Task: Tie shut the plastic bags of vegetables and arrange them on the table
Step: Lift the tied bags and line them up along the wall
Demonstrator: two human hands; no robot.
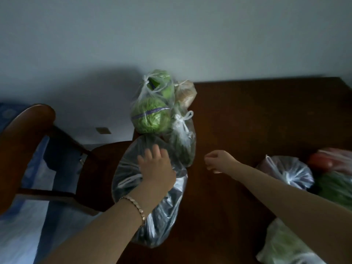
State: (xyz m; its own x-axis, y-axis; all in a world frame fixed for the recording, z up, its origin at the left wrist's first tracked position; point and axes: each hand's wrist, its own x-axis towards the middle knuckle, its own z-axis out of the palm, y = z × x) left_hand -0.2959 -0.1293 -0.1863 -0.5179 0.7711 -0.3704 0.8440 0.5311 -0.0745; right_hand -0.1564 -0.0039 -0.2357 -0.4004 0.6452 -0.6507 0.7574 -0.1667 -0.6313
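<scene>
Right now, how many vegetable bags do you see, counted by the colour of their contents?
Green bags: 4
Brown bag: 1
Dark or purplish bags: 2
Red bag: 1
Total: 8 bags

Desk (257,115) centre and far right: bare wood, open passage. Left edge blocked by cabbage bag (150,115), greens bag (183,141), large clear bag (162,216). More bags (289,172) crowd near right. Chair (22,134) just beside left edge.
</scene>
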